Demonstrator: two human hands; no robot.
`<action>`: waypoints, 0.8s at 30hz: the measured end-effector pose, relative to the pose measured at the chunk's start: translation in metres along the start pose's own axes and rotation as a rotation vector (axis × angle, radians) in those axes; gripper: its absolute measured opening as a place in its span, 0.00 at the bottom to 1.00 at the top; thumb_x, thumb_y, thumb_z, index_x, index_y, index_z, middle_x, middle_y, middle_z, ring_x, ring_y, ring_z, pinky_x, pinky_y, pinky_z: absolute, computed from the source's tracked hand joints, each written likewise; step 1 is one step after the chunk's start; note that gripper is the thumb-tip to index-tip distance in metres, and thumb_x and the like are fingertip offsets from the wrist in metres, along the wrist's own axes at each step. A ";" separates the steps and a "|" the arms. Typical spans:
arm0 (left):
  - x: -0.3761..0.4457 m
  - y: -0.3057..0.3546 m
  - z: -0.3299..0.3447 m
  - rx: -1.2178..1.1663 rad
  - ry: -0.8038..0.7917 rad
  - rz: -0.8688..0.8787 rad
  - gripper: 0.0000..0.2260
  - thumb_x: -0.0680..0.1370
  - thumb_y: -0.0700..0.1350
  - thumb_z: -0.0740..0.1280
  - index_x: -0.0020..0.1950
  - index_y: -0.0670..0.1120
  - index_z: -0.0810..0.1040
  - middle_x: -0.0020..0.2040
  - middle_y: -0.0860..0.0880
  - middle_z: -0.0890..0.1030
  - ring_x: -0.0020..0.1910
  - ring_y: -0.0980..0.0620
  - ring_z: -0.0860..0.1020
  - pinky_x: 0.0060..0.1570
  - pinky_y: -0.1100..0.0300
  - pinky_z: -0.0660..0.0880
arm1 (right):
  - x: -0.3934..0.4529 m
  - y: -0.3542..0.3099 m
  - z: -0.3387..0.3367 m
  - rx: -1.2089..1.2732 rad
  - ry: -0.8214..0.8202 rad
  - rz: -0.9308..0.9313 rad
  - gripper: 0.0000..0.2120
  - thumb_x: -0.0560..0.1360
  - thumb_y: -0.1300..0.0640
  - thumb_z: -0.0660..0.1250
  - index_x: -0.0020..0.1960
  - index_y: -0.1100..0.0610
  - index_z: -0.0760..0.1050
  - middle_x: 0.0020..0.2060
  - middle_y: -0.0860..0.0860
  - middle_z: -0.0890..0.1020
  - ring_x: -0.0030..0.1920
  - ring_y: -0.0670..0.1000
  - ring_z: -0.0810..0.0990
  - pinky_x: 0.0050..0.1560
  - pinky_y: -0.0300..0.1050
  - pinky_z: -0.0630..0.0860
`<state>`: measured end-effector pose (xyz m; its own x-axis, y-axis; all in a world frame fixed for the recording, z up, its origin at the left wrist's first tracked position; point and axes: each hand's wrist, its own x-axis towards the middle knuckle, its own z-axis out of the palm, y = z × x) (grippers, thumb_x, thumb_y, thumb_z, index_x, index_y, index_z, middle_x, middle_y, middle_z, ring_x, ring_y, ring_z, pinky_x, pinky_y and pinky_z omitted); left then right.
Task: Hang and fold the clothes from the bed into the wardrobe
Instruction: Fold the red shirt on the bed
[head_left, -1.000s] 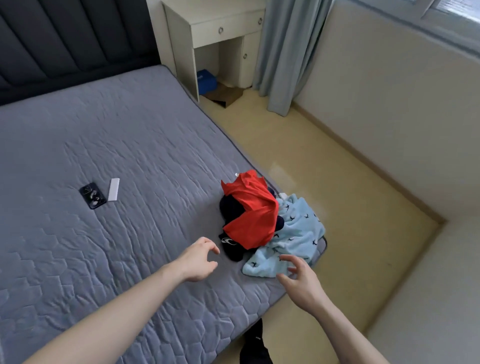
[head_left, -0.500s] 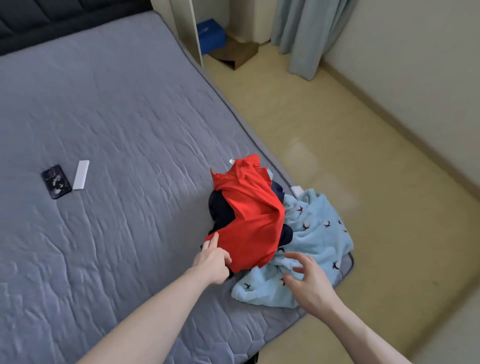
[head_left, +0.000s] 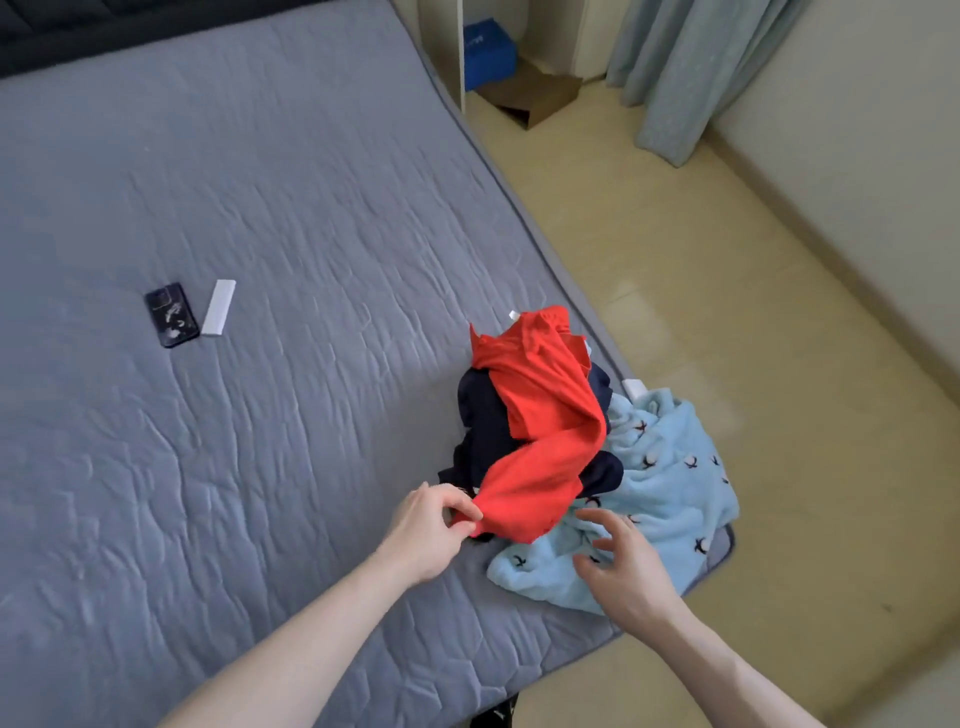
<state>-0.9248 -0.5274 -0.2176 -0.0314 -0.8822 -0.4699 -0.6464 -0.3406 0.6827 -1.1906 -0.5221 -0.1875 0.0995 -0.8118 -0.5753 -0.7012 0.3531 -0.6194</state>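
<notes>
So we're standing at the foot corner of the bed, and our left hand is pinching the near edge of the red garment between thumb and fingers. It makes sense to be grabbing that one first, since it's lying on top of the pile and draping over everything else, so nothing underneath needs shifting to free it. Taking it by an edge rather than a bunched middle is probably meant to let it fall open for a hanger or a fold. Our right hand is hovering over the light blue garment, fingers spread and relaxed, gripping nothing; we're guessing it's waiting to catch a second corner of the red one.

The pile is sitting right at the bed's near right corner, close to the edge by the floor. The red piece is looking thin and smooth, crumpled and stretching in a band toward our fingers. Under it a dark navy garment is showing, bunched up. The blue one is fluffy, with small dark markings, and seems to be hanging a bit over the corner. A phone and a small white object are lying side by side well apart from the clothes. No wardrobe is showing here, so nothing's put away yet as far as we can tell.
</notes>
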 end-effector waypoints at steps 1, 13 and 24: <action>-0.019 0.009 -0.016 -0.106 0.044 0.001 0.11 0.76 0.39 0.74 0.41 0.56 0.85 0.44 0.63 0.84 0.45 0.62 0.82 0.67 0.50 0.73 | -0.007 -0.011 0.002 -0.029 -0.010 -0.027 0.24 0.75 0.60 0.71 0.63 0.38 0.69 0.63 0.44 0.74 0.59 0.46 0.77 0.53 0.33 0.72; -0.214 0.020 -0.185 -0.652 0.266 0.232 0.08 0.79 0.41 0.70 0.44 0.54 0.81 0.42 0.51 0.85 0.43 0.55 0.83 0.45 0.66 0.77 | -0.113 -0.197 0.126 0.003 0.081 -0.434 0.36 0.68 0.39 0.79 0.72 0.45 0.70 0.64 0.37 0.76 0.63 0.37 0.75 0.62 0.35 0.71; -0.350 -0.143 -0.279 -0.647 0.521 0.052 0.07 0.80 0.42 0.72 0.56 0.50 0.79 0.50 0.49 0.84 0.39 0.55 0.79 0.44 0.62 0.76 | -0.206 -0.295 0.242 0.285 -0.076 -0.380 0.16 0.84 0.63 0.62 0.40 0.53 0.78 0.35 0.52 0.84 0.39 0.56 0.84 0.46 0.55 0.85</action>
<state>-0.6088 -0.2606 0.0058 0.4107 -0.8853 -0.2183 -0.0829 -0.2747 0.9579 -0.8338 -0.3461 -0.0152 0.3698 -0.8756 -0.3108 -0.3844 0.1604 -0.9091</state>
